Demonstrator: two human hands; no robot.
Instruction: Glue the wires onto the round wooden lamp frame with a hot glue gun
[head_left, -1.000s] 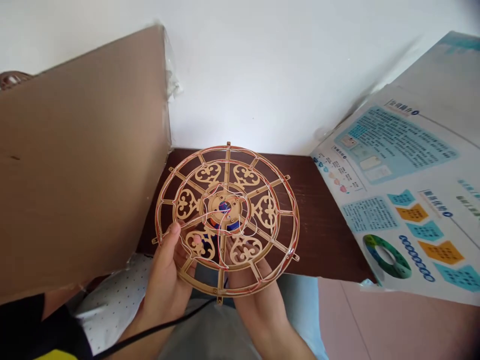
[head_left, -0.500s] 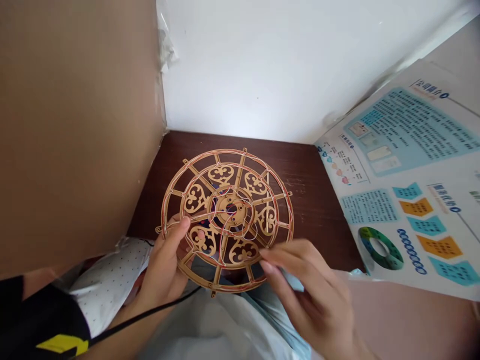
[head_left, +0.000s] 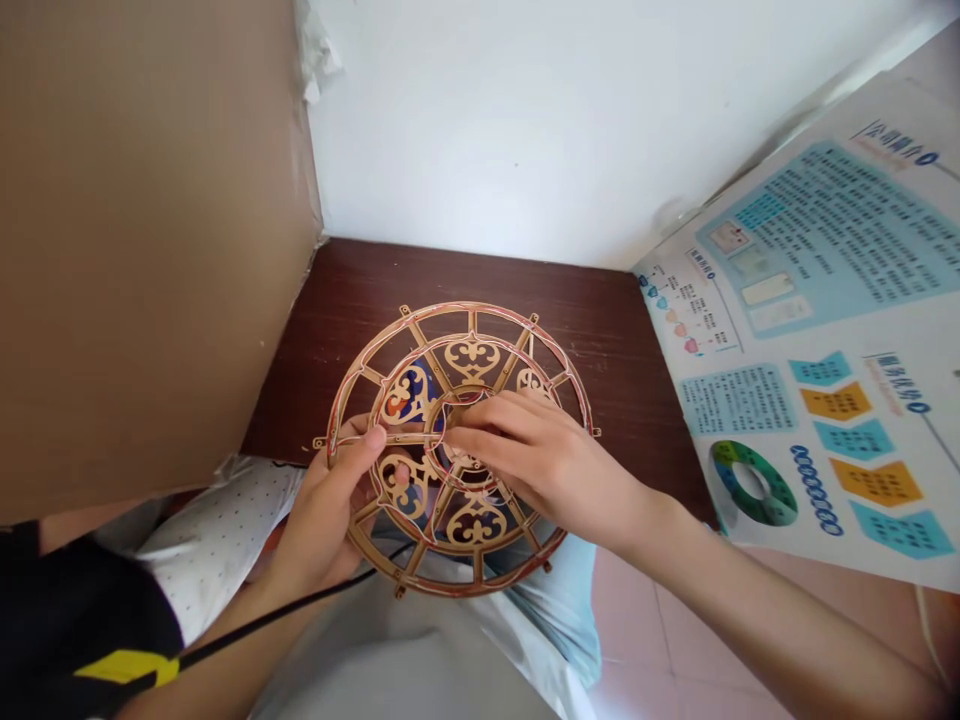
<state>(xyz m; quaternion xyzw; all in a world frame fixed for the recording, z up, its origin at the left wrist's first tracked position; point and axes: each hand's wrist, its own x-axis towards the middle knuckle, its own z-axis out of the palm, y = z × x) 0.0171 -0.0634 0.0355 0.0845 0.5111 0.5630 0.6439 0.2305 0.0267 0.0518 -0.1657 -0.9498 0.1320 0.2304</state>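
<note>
A round golden openwork frame [head_left: 473,540], with spokes and heart-shaped scrollwork, is tilted above the lap and the table's near edge. Thin red and white wires [head_left: 525,322] run along its rings and round its hub. My left hand [head_left: 341,500] grips the frame's left side, thumb on top of a spoke and fingers beneath. Over the hub is my right hand [head_left: 529,450], its fingers bent and pressed together near the central wires. Whatever lies between those fingertips is hidden.
Beneath the frame is a dark brown tabletop [head_left: 360,290]. A cardboard panel [head_left: 150,250] stands at the left, a white panel [head_left: 510,130] at the back. A printed poster [head_left: 832,350] covers the right side. A black cord [head_left: 285,608] crosses the left forearm.
My right hand has moved from the frame's lower right rim up and left to its hub. The frame has turned slightly, while my left hand keeps its hold.
</note>
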